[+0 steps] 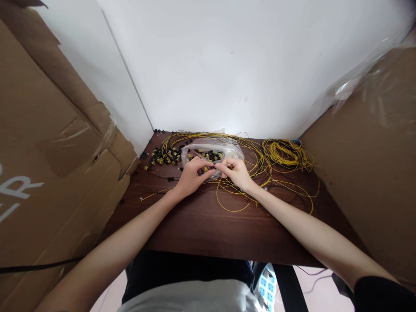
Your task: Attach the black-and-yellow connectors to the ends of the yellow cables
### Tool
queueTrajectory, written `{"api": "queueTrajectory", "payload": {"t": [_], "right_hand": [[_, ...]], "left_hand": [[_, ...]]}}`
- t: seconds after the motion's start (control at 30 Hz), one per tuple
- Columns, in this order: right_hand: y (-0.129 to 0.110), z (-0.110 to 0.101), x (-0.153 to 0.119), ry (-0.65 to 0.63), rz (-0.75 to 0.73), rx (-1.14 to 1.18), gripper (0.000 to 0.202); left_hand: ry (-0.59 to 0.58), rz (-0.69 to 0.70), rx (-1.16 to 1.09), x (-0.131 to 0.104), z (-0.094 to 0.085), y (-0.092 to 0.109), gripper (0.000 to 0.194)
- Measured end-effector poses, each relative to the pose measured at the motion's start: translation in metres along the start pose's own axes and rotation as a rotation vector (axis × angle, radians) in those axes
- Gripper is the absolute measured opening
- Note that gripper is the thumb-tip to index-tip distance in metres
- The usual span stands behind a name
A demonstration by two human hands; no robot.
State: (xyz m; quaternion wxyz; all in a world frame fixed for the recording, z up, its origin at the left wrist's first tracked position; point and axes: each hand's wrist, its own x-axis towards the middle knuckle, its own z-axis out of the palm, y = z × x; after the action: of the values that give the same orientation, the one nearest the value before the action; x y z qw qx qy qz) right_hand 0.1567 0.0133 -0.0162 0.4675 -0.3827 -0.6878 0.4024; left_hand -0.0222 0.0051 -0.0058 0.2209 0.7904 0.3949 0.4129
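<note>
Steadily is how we should work the small dark piece [213,167], our left hand [194,173] and right hand [236,172] both in narrow pinches on it, close together so that it does not twist or slip. It looks black, but our fingers hide its exact shape, and it is over the near side of the clear bag [235,150] of black-and-yellow connectors [210,154]. Around that, yellow and black wires [227,136] loop across the brown table [208,221] toward a coil [282,155] at the right.

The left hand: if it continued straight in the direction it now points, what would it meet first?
Most likely the right hand, directly opposite, with a small dark piece between the two; the exact depth there is unclear.
</note>
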Motion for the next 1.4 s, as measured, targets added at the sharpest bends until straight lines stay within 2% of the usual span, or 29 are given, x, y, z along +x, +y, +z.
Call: {"api": "queueTrajectory", "payload": {"t": [0.23, 0.4, 0.53, 0.73, 1.1, 1.27, 1.4], "right_hand": [[0.0023, 0.0011, 0.0021, -0.008, 0.029, 0.104, 0.036], [0.0021, 0.0008, 0.0043, 0.08, 0.085, 0.199, 0.036], [0.0009, 0.0007, 0.0038, 0.119, 0.076, 0.19, 0.037], [-0.001, 0.0011, 0.0018, 0.015, 0.035, 0.101, 0.035], [0.0022, 0.0002, 0.0005, -0.008, -0.006, 0.048, 0.037], [0.0014, 0.0005, 0.001, 0.006, 0.011, 0.028, 0.037], [-0.0009, 0.0011, 0.0018, 0.054, 0.043, 0.096, 0.035]], "left_hand": [[0.009, -0.125, -0.101, 0.0011, 0.0025, 0.0003, 0.019], [0.015, -0.183, -0.163, 0.0023, 0.0033, 0.0003, 0.021], [0.022, -0.191, -0.179, 0.0024, 0.0034, 0.0001, 0.022], [0.019, -0.2, -0.211, 0.0021, 0.0019, 0.0008, 0.021], [-0.012, -0.195, -0.263, 0.003, -0.0002, 0.0013, 0.023], [-0.004, -0.197, -0.272, 0.0033, -0.0007, 0.0008, 0.023], [-0.002, -0.189, -0.265, 0.0036, -0.0002, 0.0004, 0.022]]}}
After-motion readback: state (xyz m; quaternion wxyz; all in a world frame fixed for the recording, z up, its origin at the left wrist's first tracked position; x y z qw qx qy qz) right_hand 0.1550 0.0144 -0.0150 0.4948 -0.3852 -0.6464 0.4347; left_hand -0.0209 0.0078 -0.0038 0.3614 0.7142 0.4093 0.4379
